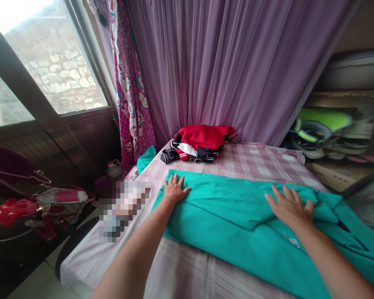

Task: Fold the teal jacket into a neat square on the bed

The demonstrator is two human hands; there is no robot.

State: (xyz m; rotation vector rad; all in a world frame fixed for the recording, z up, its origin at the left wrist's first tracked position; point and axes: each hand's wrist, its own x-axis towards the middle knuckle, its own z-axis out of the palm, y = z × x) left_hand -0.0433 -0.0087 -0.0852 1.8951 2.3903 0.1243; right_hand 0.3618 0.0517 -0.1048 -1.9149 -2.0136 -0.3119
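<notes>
A teal garment point(237, 224) lies folded over on a pink plaid bedsheet point(187, 270). My left hand point(174, 189) rests flat on its near-left part, fingers spread, close to the upper edge. Further right, my right hand point(289, 205) presses palm down on the layered cloth, fingers apart and gripping nothing. A small white label point(291, 240) shows on the teal fabric below my right hand. Beyond both hands, a heap of red, black and white clothes point(199, 143) sits on the bed.
A small teal cloth point(146, 158) lies at the bed's far left corner. A pixelated patch point(123, 209) covers something on the bed's left side. Left of the bed are a patterned bag point(62, 203) and a plastic jug point(114, 170). Shoes point(327, 133) are stacked at right.
</notes>
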